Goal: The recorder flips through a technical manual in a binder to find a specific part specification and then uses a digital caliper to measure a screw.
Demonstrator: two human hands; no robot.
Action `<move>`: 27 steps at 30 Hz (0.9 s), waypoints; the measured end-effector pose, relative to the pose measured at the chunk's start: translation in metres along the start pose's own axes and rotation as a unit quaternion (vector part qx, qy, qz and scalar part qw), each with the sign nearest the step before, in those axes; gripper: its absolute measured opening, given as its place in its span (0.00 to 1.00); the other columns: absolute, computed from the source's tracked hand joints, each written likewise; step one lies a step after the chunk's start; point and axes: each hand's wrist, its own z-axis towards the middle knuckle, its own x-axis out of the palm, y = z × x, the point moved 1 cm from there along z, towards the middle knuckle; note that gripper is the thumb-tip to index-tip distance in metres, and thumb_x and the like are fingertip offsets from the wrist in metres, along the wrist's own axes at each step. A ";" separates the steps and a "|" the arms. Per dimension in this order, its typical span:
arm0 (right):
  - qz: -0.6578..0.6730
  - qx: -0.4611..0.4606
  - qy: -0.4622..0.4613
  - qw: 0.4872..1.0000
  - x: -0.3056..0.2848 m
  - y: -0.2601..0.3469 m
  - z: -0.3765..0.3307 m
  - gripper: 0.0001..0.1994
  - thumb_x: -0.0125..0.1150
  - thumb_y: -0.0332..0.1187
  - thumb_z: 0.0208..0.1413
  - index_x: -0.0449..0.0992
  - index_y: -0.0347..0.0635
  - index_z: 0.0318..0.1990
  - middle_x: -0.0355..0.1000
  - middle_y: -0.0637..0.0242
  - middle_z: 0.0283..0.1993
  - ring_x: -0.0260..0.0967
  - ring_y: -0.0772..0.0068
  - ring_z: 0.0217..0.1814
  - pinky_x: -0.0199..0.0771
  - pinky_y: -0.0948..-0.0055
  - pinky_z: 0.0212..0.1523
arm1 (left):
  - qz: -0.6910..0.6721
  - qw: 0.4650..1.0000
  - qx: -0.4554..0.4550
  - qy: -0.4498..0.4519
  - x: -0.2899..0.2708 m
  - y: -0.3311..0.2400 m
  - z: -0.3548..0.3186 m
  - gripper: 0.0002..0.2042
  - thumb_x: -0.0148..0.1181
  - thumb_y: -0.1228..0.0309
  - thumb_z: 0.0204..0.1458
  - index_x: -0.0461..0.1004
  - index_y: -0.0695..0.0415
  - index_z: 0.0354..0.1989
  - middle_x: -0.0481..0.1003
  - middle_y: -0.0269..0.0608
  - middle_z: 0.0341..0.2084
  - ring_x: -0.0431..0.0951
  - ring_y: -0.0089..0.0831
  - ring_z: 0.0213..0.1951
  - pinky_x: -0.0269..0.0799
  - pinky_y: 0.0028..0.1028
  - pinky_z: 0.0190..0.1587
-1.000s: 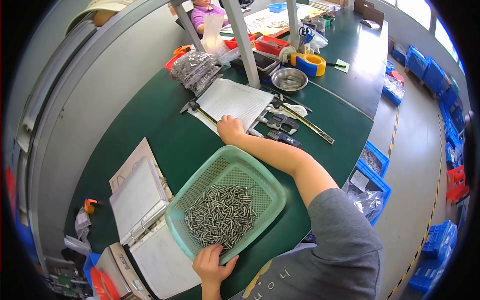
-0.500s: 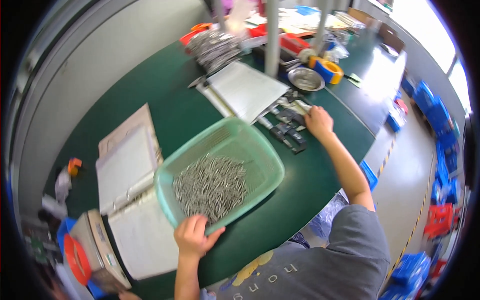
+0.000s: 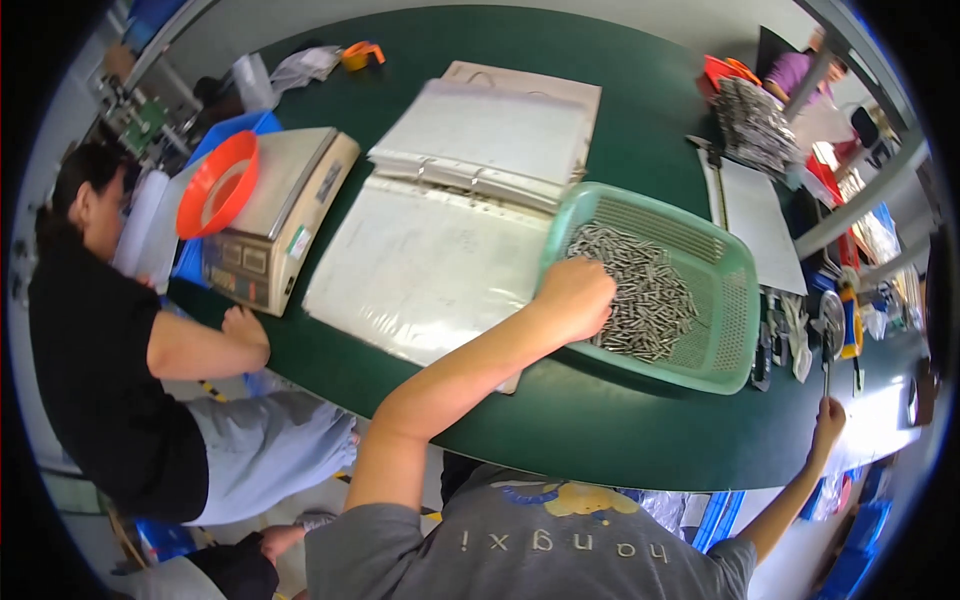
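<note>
A pale green plastic basket [image 3: 728, 352] holds a heap of short metal pins [image 3: 648, 300]. My left hand [image 3: 578, 298] is curled at the basket's left side, over the edge of the pins. Its fingertips are hidden, so what it grips does not show. Out at the far right, my right hand [image 3: 828, 425] is closed round the lower end of a slender metal tool [image 3: 827, 375]. The tool points away from me, and its darker upper part overlaps a round steel bowl [image 3: 831, 308]. Dark-handled measuring tools [image 3: 771, 345] and a whitish crumpled item [image 3: 798, 340] lie beside the basket.
Left of the basket lies an open ring binder [image 3: 430, 265] with plastic sleeves. A scale [image 3: 285, 215] carries an orange ring-shaped tray [image 3: 218, 185]. A co-worker in black [image 3: 105, 350] sits at the left. A white board [image 3: 762, 225] and bagged parts [image 3: 757, 128] lie at right.
My view has swung left, bringing the co-worker and scale into fuller sight. My left hand has gone from the basket's front rim to the pins; my right hand now holds the slender tool.
</note>
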 end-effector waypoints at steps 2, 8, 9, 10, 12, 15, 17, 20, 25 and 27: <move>0.047 0.114 0.046 0.991 0.005 0.069 -0.024 0.14 0.56 0.43 0.49 0.74 0.42 0.33 0.58 0.76 0.14 0.51 0.84 0.11 0.49 0.83 0.12 | 0.016 1.000 -0.021 0.002 0.007 0.005 0.002 0.08 0.61 0.68 0.35 0.74 0.60 0.19 0.71 0.43 0.22 0.72 0.41 0.30 0.70 0.34 0.32; 0.111 0.185 0.098 0.972 0.011 0.140 -0.052 0.13 0.57 0.44 0.49 0.66 0.50 0.21 0.50 0.83 0.10 0.41 0.91 0.07 0.35 0.85 0.07 | 0.009 1.000 -0.027 0.011 0.013 0.005 0.004 0.07 0.61 0.71 0.31 0.73 0.61 0.19 0.72 0.45 0.22 0.72 0.41 0.31 0.70 0.35 0.32; 0.123 0.161 0.097 0.974 0.011 0.159 -0.055 0.11 0.57 0.42 0.48 0.66 0.49 0.22 0.50 0.83 0.11 0.42 0.91 0.08 0.36 0.86 0.08 | -0.002 0.999 -0.034 0.023 0.014 0.006 0.003 0.06 0.60 0.72 0.32 0.73 0.61 0.18 0.72 0.45 0.22 0.72 0.42 0.30 0.70 0.36 0.32; 0.134 0.137 0.098 0.976 0.012 0.181 -0.058 0.10 0.57 0.40 0.48 0.66 0.48 0.22 0.51 0.83 0.12 0.43 0.91 0.10 0.38 0.86 0.10 | -0.014 0.998 -0.041 0.035 0.015 0.007 0.003 0.05 0.58 0.73 0.33 0.73 0.62 0.18 0.72 0.46 0.22 0.73 0.42 0.30 0.70 0.36 0.31; 0.161 0.087 0.103 0.978 0.016 0.227 -0.063 0.08 0.56 0.36 0.48 0.65 0.47 0.23 0.52 0.82 0.14 0.45 0.92 0.12 0.41 0.87 0.12 | -0.013 0.999 -0.044 0.018 0.015 0.005 0.003 0.03 0.54 0.75 0.35 0.72 0.62 0.18 0.71 0.47 0.22 0.72 0.44 0.29 0.69 0.37 0.30; 0.208 -0.032 0.121 0.970 0.032 0.271 -0.064 0.05 0.56 0.29 0.44 0.66 0.43 0.26 0.55 0.80 0.18 0.50 0.90 0.17 0.47 0.87 0.17 | -0.029 0.999 -0.030 -0.022 0.009 0.003 0.002 0.03 0.52 0.76 0.35 0.72 0.62 0.18 0.71 0.47 0.23 0.72 0.44 0.28 0.69 0.38 0.29; 0.197 -0.150 0.132 0.960 0.055 0.310 -0.070 0.12 0.59 0.27 0.33 0.67 0.38 0.29 0.60 0.74 0.22 0.57 0.84 0.23 0.57 0.84 0.22 | -0.046 0.996 -0.055 -0.049 0.009 0.005 0.001 0.04 0.51 0.77 0.36 0.72 0.61 0.20 0.70 0.46 0.24 0.72 0.44 0.29 0.68 0.39 0.30; -0.016 -0.318 0.140 0.938 0.068 0.372 -0.077 0.17 0.67 0.39 0.24 0.71 0.40 0.23 0.64 0.64 0.16 0.61 0.68 0.17 0.61 0.73 0.19 | -0.176 0.974 -0.060 -0.132 0.003 0.006 -0.003 0.06 0.50 0.71 0.46 0.73 0.57 0.29 0.68 0.43 0.24 0.70 0.41 0.29 0.66 0.34 0.32; -0.028 -0.374 0.185 0.908 0.091 0.358 -0.087 0.19 0.65 0.48 0.30 0.70 0.44 0.25 0.64 0.65 0.19 0.64 0.61 0.20 0.61 0.66 0.18 | -0.614 0.779 -0.126 0.016 0.001 -0.010 0.011 0.10 0.47 0.66 0.52 0.73 0.57 0.29 0.68 0.29 0.20 0.64 0.16 0.22 0.61 0.18 0.25; -0.001 -0.350 0.180 0.919 0.098 0.351 -0.102 0.19 0.63 0.49 0.31 0.69 0.44 0.24 0.65 0.66 0.20 0.66 0.60 0.22 0.62 0.64 0.19 | -0.613 0.775 -0.146 -0.045 0.000 -0.016 0.007 0.07 0.53 0.67 0.49 0.71 0.58 0.29 0.68 0.28 0.23 0.65 0.16 0.26 0.60 0.17 0.25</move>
